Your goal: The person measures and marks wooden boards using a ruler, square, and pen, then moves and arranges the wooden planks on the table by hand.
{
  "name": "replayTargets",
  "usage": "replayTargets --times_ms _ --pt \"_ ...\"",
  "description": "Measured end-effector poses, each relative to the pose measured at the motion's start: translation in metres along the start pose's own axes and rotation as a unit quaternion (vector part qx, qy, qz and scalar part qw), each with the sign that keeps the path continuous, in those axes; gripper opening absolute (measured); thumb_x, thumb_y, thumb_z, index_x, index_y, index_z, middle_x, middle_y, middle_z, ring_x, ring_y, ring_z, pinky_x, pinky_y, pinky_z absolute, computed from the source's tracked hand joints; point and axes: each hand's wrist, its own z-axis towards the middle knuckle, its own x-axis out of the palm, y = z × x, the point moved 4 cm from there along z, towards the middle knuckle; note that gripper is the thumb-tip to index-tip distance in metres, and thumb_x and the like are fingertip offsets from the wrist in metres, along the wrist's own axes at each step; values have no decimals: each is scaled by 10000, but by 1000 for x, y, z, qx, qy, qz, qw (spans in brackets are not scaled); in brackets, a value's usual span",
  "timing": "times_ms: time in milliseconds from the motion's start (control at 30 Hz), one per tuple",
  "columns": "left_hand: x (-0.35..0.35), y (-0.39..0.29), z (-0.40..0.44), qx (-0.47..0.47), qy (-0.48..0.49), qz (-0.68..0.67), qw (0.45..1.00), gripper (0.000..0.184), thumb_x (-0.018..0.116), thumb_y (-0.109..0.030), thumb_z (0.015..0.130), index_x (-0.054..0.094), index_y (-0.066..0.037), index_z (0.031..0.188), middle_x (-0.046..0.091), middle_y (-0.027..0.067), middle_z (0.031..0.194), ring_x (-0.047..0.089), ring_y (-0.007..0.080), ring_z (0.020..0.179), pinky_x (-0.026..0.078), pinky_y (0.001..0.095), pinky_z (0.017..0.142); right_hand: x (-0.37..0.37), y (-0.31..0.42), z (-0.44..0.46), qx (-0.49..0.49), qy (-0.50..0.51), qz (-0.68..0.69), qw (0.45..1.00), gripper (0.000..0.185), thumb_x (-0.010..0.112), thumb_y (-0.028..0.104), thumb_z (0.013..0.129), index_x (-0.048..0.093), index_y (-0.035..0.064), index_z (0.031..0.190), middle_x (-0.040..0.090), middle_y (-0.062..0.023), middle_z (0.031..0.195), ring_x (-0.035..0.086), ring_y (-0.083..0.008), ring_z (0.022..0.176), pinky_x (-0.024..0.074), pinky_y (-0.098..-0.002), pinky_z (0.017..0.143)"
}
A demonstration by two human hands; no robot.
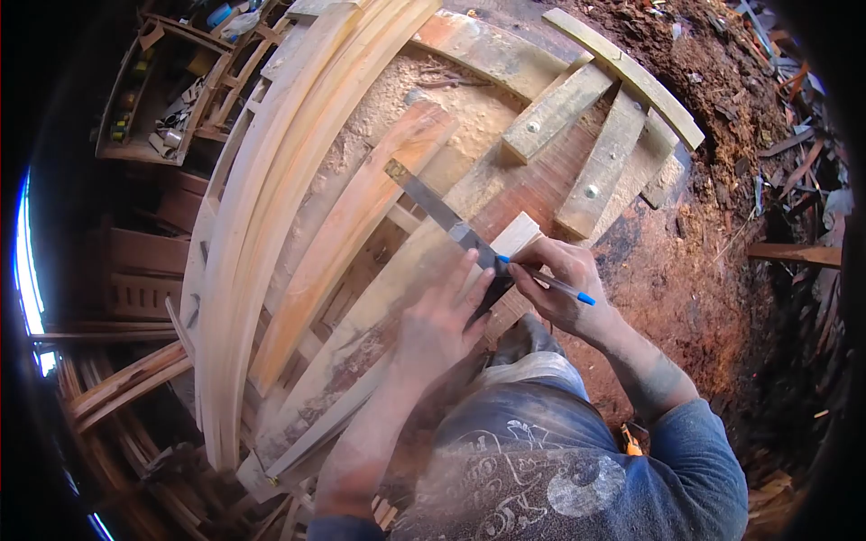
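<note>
My right hand (566,275) pinches a pen (570,288) with a clear barrel and blue ends. The pen's blue tip is close to the edge of a dark try square (422,200), whose metal blade reaches out to the upper left. With my left hand (437,316) I grip the square near its stock, the fingers pressed over it; part of the square is hidden beneath them. A pale piece of wood (516,234) shows between the square and my right hand. I cannot tell how far it extends under my hands.
Long pale curved boards (280,189) lie stacked on the left of the dusty bench. A shorter reddish board (352,234) lies beside them. Bolted wooden strips (603,176) are fixed at the far right. A wooden crate (162,90) stands upper left, and sawdust covers the ground (704,298).
</note>
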Motion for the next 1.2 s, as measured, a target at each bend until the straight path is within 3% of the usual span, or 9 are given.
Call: replayTargets --times_ms 100,300,533,800,933,1000,1100,1133,1200 --pt "0 -1 0 -14 4 0 1000 658 760 -240 801 565 -177 1426 446 84 1555 671 296 1047 597 387 813 9 3 8 -48 2 -22 999 82 730 6 854 652 5 879 667 -122 774 689 -249 696 532 -344 612" --pt "2 2 -2 1 -15 8 1000 695 761 -240 777 556 -186 1439 436 73 1566 674 263 929 597 363 749 7 1 6 7 -18 -14 1000 85 731 5 853 650 3 878 657 -126 762 684 -271 696 526 -354 607" --pt "3 2 -2 9 -12 12 1000 713 748 -256 791 528 -194 1467 417 74 1580 643 241 786 587 350 696 6 10 12 -29 3 -57 998 91 721 5 847 630 1 857 641 -138 747 668 -297 688 515 -376 606" --pt "2 0 -2 6 -5 3 1000 690 736 -255 823 517 -179 1472 421 98 1572 673 285 924 584 380 774 7 10 15 -25 12 -63 998 114 698 12 852 593 3 809 620 -156 723 657 -320 677 504 -393 602" --pt "2 -1 -3 4 0 14 1000 685 730 -241 835 506 -167 1478 437 106 1559 670 290 965 578 379 813 -15 18 2 61 93 -126 986 144 649 57 904 574 -14 803 611 -185 732 651 -351 687 507 -405 614" --pt "2 -2 -3 13 -24 1 1000 665 740 -191 814 532 -167 1445 458 112 1541 677 312 877 586 399 772 -22 15 -10 134 106 -124 978 182 620 93 937 566 -24 809 611 -201 743 642 -373 708 512 -410 643" --pt "2 -1 -1 35 -73 -32 996 624 755 -176 795 564 -141 1389 494 150 1500 674 335 832 587 414 762 -27 11 -23 89 23 -115 989 163 573 110 928 561 -7 815 601 -205 725 627 -405 719 483 -482 637" --pt "0 -2 0 44 -91 -45 994 609 760 -181 791 573 -128 1369 507 168 1484 671 340 832 585 417 767 -20 2 -33 120 31 -78 989 158 566 115 932 578 -11 838 617 -212 753 639 -401 748 492 -475 655" --pt "-8 -20 8 30 -123 54 990 530 769 -187 777 601 -87 1269 530 209 1441 678 353 884 576 423 773 -2 -19 -53 177 42 -5 983 165 552 124 942 610 -20 884 650 -226 809 662 -393 805 510 -462 692"
